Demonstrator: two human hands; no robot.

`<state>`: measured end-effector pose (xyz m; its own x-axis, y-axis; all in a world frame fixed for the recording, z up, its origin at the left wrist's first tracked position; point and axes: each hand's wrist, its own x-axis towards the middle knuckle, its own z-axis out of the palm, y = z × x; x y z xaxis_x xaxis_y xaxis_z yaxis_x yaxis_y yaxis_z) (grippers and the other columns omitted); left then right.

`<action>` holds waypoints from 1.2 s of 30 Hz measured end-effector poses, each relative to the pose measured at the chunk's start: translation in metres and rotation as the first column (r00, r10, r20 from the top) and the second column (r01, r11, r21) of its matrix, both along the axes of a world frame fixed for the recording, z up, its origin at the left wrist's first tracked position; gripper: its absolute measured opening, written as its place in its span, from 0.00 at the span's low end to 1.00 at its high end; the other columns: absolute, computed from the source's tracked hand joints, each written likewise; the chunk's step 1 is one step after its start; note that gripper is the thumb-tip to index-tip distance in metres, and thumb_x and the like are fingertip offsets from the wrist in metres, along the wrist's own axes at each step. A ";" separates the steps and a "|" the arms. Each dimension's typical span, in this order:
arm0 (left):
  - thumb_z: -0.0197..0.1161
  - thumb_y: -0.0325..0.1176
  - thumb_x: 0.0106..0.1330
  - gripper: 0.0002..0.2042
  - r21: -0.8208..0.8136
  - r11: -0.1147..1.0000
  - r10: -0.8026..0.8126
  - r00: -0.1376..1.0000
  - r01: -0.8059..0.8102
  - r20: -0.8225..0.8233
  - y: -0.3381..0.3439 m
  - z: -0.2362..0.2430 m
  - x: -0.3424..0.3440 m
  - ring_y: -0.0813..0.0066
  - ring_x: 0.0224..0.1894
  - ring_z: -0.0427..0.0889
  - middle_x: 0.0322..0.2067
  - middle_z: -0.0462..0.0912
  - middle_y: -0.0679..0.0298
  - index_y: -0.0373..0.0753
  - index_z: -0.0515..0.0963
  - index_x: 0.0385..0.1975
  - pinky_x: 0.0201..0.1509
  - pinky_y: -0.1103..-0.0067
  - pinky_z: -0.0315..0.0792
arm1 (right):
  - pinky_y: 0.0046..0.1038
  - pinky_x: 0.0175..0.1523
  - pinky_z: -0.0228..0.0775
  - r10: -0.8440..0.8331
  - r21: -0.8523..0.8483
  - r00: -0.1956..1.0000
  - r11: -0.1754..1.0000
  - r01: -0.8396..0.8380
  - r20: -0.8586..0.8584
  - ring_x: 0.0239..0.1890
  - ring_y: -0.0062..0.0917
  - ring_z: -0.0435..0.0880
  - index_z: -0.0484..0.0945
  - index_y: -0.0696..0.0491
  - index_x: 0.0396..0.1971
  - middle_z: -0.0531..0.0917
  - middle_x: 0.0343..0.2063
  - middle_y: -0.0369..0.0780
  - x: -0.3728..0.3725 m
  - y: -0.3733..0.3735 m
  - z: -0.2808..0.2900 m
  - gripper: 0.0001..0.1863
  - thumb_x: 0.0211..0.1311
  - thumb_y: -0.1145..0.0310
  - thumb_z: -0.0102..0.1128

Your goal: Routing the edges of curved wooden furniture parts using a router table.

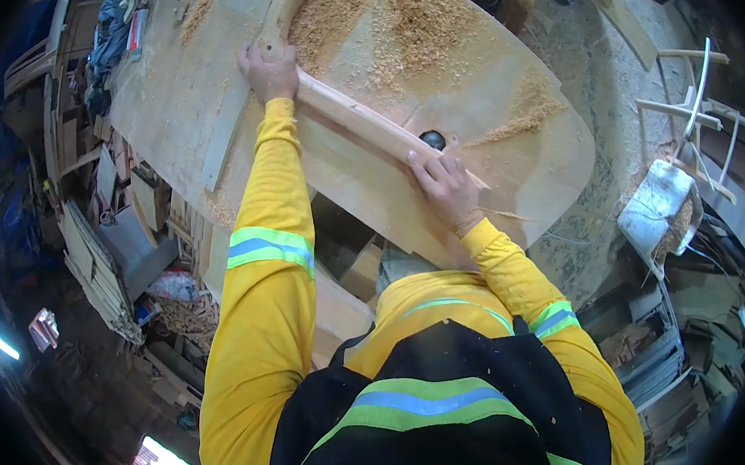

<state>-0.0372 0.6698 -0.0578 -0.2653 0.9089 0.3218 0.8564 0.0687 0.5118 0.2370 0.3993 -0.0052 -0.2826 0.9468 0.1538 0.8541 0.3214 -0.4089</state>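
Observation:
A pale, angled wooden frame piece point(355, 117) lies across the wooden work table point(355, 172), its long arm slanting down to the right. My left hand point(271, 72) is closed around its corner, where a small dark hole shows in the wood. Toward the other end, my right hand point(449, 189) grips the same arm, thumb and fingers pressed on it. Just beyond the wood, close to my right fingers, a dark round spindle point(432, 140) sits in an opening in the table top. Its lower part is hidden.
Wood shavings point(422, 20) are heaped on the far side of the table, with more sawdust point(528, 114) at the right. A flat strip point(227, 132) lies at the left. Curved wooden parts point(699, 113) stand at the far right; stacked boards point(98, 265) lean at the lower left.

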 end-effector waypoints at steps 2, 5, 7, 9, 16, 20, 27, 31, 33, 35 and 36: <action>0.73 0.45 0.48 0.33 -0.004 1.000 -0.022 1.000 0.022 -0.004 0.006 0.001 -0.001 0.44 0.64 0.67 0.61 0.69 0.39 0.28 0.78 0.52 0.70 0.62 0.62 | 0.29 0.48 0.72 -0.008 0.064 1.000 0.998 0.010 -0.028 0.42 0.28 0.78 0.78 0.54 0.56 0.78 0.35 0.36 -0.003 0.005 -0.001 0.23 0.59 0.67 0.59; 0.75 0.49 0.49 0.37 0.007 1.000 -0.026 1.000 0.026 -0.013 0.015 0.006 -0.005 0.49 0.66 0.68 0.59 0.73 0.42 0.25 0.77 0.54 0.71 0.65 0.63 | 0.28 0.48 0.72 -0.006 0.070 1.000 0.998 0.007 -0.005 0.43 0.28 0.79 0.78 0.53 0.55 0.79 0.37 0.36 -0.010 0.010 -0.003 0.23 0.58 0.67 0.58; 0.73 0.53 0.53 0.42 0.093 0.996 0.002 0.997 -0.009 0.073 0.012 0.010 -0.014 0.48 0.68 0.64 0.63 0.68 0.40 0.23 0.71 0.60 0.73 0.64 0.58 | 0.28 0.48 0.72 -0.005 0.071 1.000 0.997 0.006 -0.015 0.43 0.28 0.79 0.79 0.53 0.55 0.79 0.37 0.36 -0.017 0.013 0.000 0.23 0.58 0.67 0.58; 0.69 0.54 0.59 0.45 0.018 0.984 0.173 0.969 -0.179 0.177 -0.024 0.016 0.023 0.45 0.71 0.59 0.67 0.62 0.38 0.21 0.61 0.66 0.76 0.63 0.52 | 0.28 0.48 0.72 -0.020 0.061 1.000 0.998 0.020 0.000 0.43 0.28 0.79 0.79 0.54 0.55 0.79 0.37 0.36 -0.013 0.010 -0.001 0.23 0.57 0.68 0.57; 0.47 0.42 0.75 0.39 -0.296 0.953 0.188 0.884 -0.059 0.428 -0.194 0.015 0.152 0.40 0.77 0.43 0.73 0.41 0.32 0.24 0.36 0.73 0.80 0.62 0.40 | 0.31 0.43 0.72 -0.051 0.060 0.960 0.996 0.070 -0.276 0.37 0.32 0.78 0.82 0.57 0.44 0.79 0.31 0.39 -0.006 0.012 0.008 0.16 0.53 0.72 0.62; 0.44 0.41 0.76 0.37 -0.296 0.945 0.264 0.855 -0.137 0.447 -0.205 0.015 0.169 0.39 0.76 0.45 0.73 0.42 0.31 0.25 0.35 0.74 0.80 0.63 0.40 | 0.33 0.37 0.71 -0.034 0.120 0.834 0.986 0.119 -0.551 0.29 0.36 0.77 0.83 0.58 0.33 0.77 0.23 0.41 0.005 0.013 0.002 0.11 0.45 0.76 0.64; 0.41 0.42 0.77 0.33 -0.184 0.960 0.262 0.908 -0.210 0.328 -0.198 0.013 0.179 0.43 0.75 0.51 0.73 0.48 0.36 0.25 0.44 0.73 0.79 0.65 0.47 | 0.31 0.29 0.66 -0.006 0.003 0.641 1.000 0.013 -0.767 0.22 0.32 0.74 0.83 0.56 0.31 0.75 0.19 0.40 0.045 -0.026 0.003 0.07 0.50 0.79 0.64; 0.41 0.41 0.77 0.33 -0.131 0.966 0.250 0.925 -0.221 0.287 -0.199 0.011 0.172 0.43 0.75 0.53 0.72 0.51 0.35 0.24 0.46 0.73 0.79 0.65 0.47 | 0.35 0.29 0.70 -0.299 -0.479 0.726 0.877 -0.047 -0.619 0.20 0.38 0.78 0.80 0.56 0.26 0.78 0.19 0.43 0.078 -0.069 0.000 0.08 0.59 0.68 0.69; 0.46 0.40 0.75 0.32 -0.072 0.967 0.253 0.909 -0.243 0.330 -0.194 0.009 0.173 0.46 0.74 0.55 0.72 0.57 0.40 0.25 0.51 0.72 0.78 0.63 0.49 | 0.36 0.28 0.70 -0.281 -0.451 0.719 0.891 -0.051 -0.636 0.20 0.40 0.78 0.80 0.57 0.25 0.78 0.19 0.46 0.083 -0.069 -0.005 0.12 0.62 0.65 0.68; 0.47 0.40 0.75 0.32 -0.098 0.965 0.263 0.902 -0.244 0.342 -0.191 0.008 0.172 0.45 0.73 0.56 0.71 0.57 0.40 0.26 0.51 0.72 0.78 0.63 0.50 | 0.37 0.27 0.69 -0.267 -0.425 0.709 0.904 -0.052 -0.653 0.20 0.42 0.78 0.79 0.57 0.24 0.78 0.19 0.48 0.082 -0.063 -0.013 0.15 0.65 0.62 0.67; 0.48 0.40 0.74 0.33 -0.124 0.963 0.267 0.895 -0.238 0.358 -0.190 0.007 0.171 0.45 0.73 0.56 0.71 0.57 0.40 0.26 0.51 0.72 0.78 0.63 0.50 | 0.38 0.28 0.70 -0.318 -0.467 0.710 0.884 -0.017 -0.628 0.21 0.43 0.79 0.80 0.58 0.26 0.78 0.20 0.50 0.081 -0.057 -0.018 0.15 0.66 0.61 0.66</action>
<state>0.1340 0.4801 -0.0505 -0.5751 0.8131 0.0901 0.5567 0.3083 0.7714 0.3182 0.3425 -0.0228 -0.1088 0.9797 -0.1686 0.3135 -0.1272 -0.9410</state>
